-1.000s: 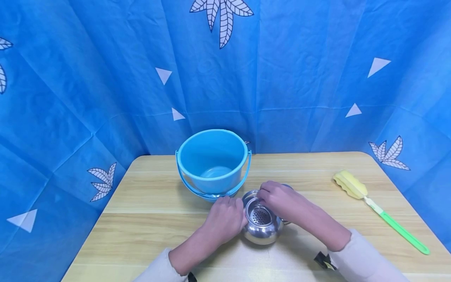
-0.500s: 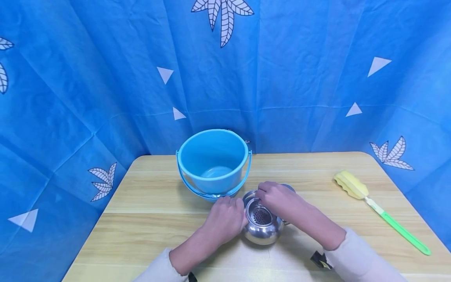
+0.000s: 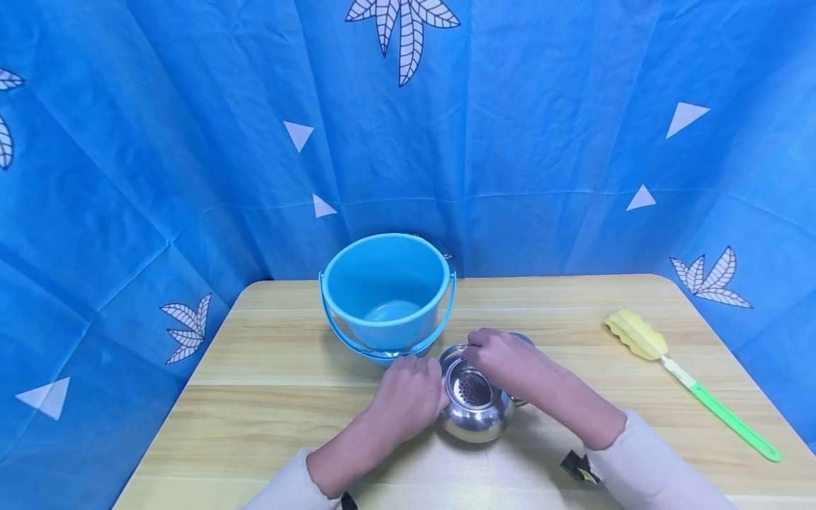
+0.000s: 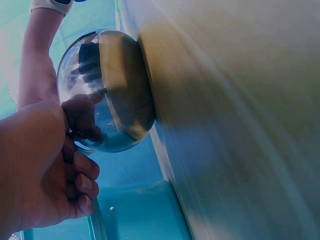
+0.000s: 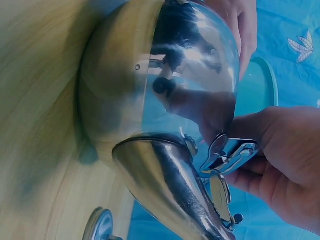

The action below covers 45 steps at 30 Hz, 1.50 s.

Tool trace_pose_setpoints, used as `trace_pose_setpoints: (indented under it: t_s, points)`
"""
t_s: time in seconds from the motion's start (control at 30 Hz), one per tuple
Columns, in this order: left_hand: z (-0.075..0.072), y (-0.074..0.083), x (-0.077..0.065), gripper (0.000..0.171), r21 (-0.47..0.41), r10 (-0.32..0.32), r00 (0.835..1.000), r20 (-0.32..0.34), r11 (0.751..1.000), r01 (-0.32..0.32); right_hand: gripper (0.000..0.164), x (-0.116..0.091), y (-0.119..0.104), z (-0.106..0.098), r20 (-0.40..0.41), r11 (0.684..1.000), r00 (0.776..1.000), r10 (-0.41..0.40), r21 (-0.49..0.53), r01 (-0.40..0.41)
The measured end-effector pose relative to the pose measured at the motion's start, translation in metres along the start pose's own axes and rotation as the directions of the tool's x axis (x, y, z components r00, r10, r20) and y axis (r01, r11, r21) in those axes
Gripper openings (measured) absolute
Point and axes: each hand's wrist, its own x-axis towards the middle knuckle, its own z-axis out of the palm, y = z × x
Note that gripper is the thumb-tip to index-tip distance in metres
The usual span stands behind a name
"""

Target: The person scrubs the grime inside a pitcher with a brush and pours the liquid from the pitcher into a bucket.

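Observation:
A round, shiny steel teapot (image 3: 474, 423) stands on the table in the head view, with a perforated metal strainer (image 3: 472, 389) in its open top. My left hand (image 3: 408, 397) holds the pot's left side near the rim, fingers curled. In the left wrist view, the left fingertips (image 4: 86, 182) are bent below the pot's edge. From the far right, my right hand (image 3: 506, 360) reaches over the opening and pinches at the strainer's rim; its fingertips are partly hidden. The right wrist view shows the spout (image 5: 167, 180) and a metal handle bracket (image 5: 230, 155) close to that hand.
A blue bucket (image 3: 363, 322), its bail handle hanging in front, stands just behind the left hand. A round metal lid (image 5: 100, 225) lies on the table past the spout. At the right lies a yellow sponge brush (image 3: 636, 334) with a green handle. Blue curtains (image 3: 542, 142) surround the table.
My right hand has shifted slightly left over the opening, and the strainer's tilt has changed a little. The left hand, pot, bucket and brush stay in place.

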Motion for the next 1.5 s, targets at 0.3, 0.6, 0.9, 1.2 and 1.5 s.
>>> trace_pose_setpoints:
  t_s: [0.3,0.6,0.9,1.2,1.5]
  points:
    - [0.002,0.001,0.0,0.034,0.002,-0.002,1.0,-0.005,1.0,0.002,0.018,-0.001,0.0,-0.004,0.032,0.998,0.999,0.04,0.048,-0.041]
    - [0.002,0.001,0.0,0.035,-0.016,-0.008,1.0,0.03,1.0,0.008,0.022,0.0,0.003,-0.006,0.055,0.989,0.996,0.072,0.123,-0.078]
    - [0.001,0.001,0.001,0.034,-0.014,0.001,1.0,0.002,1.0,-0.001,0.024,-0.001,0.005,-0.005,0.046,0.987,0.997,0.067,0.145,-0.073]
    - [-0.002,0.0,0.002,0.035,-0.011,0.0,1.0,0.004,1.0,0.0,0.022,-0.002,0.008,-0.007,0.034,0.99,0.998,0.052,0.126,-0.056]
    - [-0.003,0.0,0.002,0.033,-0.006,0.0,1.0,-0.01,1.0,0.0,0.02,-0.003,0.01,-0.012,-0.001,0.987,0.999,0.049,0.153,-0.048]
